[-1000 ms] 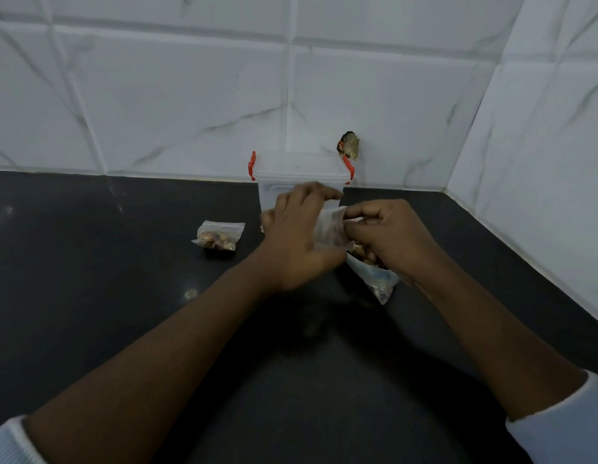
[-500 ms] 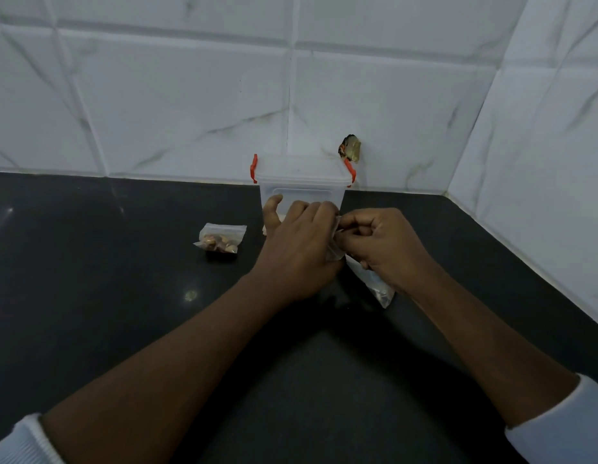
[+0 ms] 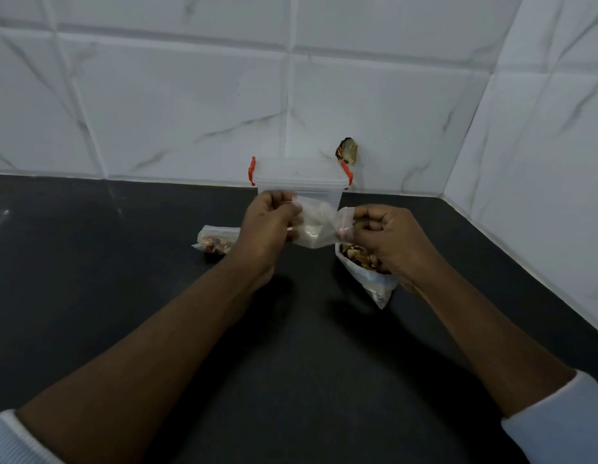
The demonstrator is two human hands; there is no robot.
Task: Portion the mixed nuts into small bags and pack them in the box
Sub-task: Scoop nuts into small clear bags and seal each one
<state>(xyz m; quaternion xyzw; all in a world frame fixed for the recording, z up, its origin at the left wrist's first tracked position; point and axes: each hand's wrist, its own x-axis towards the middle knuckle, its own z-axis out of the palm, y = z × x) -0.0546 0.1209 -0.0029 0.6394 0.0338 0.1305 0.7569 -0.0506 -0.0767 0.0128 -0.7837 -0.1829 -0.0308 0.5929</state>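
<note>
Hanging between both hands just above the middle of the frame, a small clear bag is held off the counter with its mouth turned to the right, where a red strip runs along the edge. The left hand pinches the bag's left side with curled fingers and thumb. The right hand pinches the red-edged right side the same way.

Under the right hand, a bigger bag of mixed nuts lies on the counter with its mouth open and a corner pointing toward the lower right; whether the hand touches it cannot be told. Left of the left hand lies a filled small bag, flat on the surface.

Behind the hands, a clear plastic box with red clips stands against the back wall, its lid on.

All of this sits on a dark, slightly glossy counter that fills the lower half of the frame. White marble-look tiles with grey veins cover the back wall, and a second tiled wall meets it at a corner on the right. A small brownish scrap sits on the tile just above the box's right clip. White sleeves show at the bottom corners.
</note>
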